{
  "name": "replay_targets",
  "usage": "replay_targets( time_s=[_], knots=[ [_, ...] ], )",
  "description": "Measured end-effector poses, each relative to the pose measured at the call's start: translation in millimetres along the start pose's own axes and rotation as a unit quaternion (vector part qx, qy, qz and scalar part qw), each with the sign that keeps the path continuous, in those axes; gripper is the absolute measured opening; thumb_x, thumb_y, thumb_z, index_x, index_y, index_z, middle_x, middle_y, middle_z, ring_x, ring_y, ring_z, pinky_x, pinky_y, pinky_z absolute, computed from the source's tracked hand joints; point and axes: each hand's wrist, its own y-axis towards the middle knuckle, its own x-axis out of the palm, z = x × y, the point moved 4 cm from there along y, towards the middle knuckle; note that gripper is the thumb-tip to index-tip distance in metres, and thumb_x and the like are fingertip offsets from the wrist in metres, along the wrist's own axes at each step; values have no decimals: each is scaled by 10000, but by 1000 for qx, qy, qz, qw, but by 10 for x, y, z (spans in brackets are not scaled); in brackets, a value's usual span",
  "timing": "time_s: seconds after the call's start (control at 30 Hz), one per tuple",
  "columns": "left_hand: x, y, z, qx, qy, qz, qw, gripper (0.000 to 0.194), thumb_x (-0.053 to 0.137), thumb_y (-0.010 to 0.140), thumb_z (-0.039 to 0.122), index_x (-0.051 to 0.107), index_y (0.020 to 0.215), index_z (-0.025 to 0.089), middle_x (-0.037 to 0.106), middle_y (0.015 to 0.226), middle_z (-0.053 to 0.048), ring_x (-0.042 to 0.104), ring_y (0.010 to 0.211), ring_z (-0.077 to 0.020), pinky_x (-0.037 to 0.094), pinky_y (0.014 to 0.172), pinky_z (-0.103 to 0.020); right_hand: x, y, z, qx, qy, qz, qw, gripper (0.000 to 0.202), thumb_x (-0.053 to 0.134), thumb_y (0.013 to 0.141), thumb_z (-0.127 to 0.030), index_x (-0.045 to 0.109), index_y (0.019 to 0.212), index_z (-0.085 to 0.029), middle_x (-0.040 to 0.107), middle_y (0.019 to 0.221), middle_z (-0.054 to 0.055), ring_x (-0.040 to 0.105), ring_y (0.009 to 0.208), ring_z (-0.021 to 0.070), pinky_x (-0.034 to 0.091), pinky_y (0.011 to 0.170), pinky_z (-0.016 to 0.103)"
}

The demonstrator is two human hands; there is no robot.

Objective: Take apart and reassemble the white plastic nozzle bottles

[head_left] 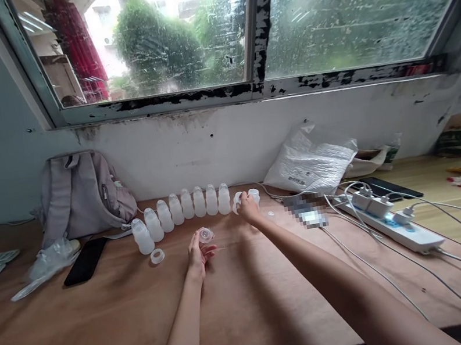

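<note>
Several translucent white baby bottles stand upright in a curved row near the wall, most with clear tops. My left hand holds a clear round cap between thumb and fingers, above the table in front of the row. Towards the row's right end, my right hand grips a bottle, its fingers closed about the upper part. Just right of that hand is another bottle with no tall top. A white ring lies before the leftmost bottle, and a small clear piece lies at right.
Left of the bottles are a grey backpack, a black phone and a plastic bag. On the right, a silvery bag rests by the wall, near a power strip with plugs and trailing cables. The brown table ends in front.
</note>
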Motion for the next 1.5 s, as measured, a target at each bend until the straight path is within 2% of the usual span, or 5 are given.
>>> replay_targets(
  time_s=[0.27, 0.43, 0.7, 0.97, 1.5],
  knots=[
    [29, 6, -26, 18, -17, 7, 1000, 398, 462, 783, 426, 439, 1139, 250, 624, 929, -60, 614, 549, -118, 433, 424, -187, -236, -250, -74, -151, 7, 101, 983, 120, 475, 752, -284, 520, 775, -175, 442, 954, 92, 463, 827, 199, 367, 680, 291],
    [84, -6, -78, 9, -78, 5, 997, 480, 552, 752, 314, 368, 1193, 258, 592, 985, -61, 630, 677, -147, 472, 518, -227, -108, -525, -164, -227, 53, 18, 972, 72, 492, 718, -248, 490, 676, -189, 520, 679, 22, 495, 653, 167, 380, 605, 262],
    [156, -13, -94, 37, -153, -25, 987, 313, 624, 701, 118, 533, 994, 177, 622, 942, -46, 598, 835, -125, 448, 756, -222, 385, -1040, -128, -282, 230, -6, 931, 620, 543, 725, -269, 251, 1264, -183, 493, 1156, 117, 522, 992, 209, 430, 800, 325],
    [165, -11, -94, 32, -193, -28, 980, 144, 625, 714, 226, 592, 842, 170, 639, 891, -31, 592, 782, -111, 434, 726, -207, 470, -1152, -84, -267, 194, -32, 943, 516, 600, 695, -330, 414, 1161, -209, 536, 999, 77, 559, 859, 213, 464, 724, 322],
    [136, -104, 0, 49, -48, -9, 998, 340, 689, 640, 317, 562, 917, 164, 640, 807, -29, 591, 660, -108, 432, 618, -204, 357, -1250, -96, -208, 175, -84, 959, 614, 627, 658, -316, 425, 1238, -296, 531, 948, 49, 557, 828, 214, 455, 730, 328]
  ],
)
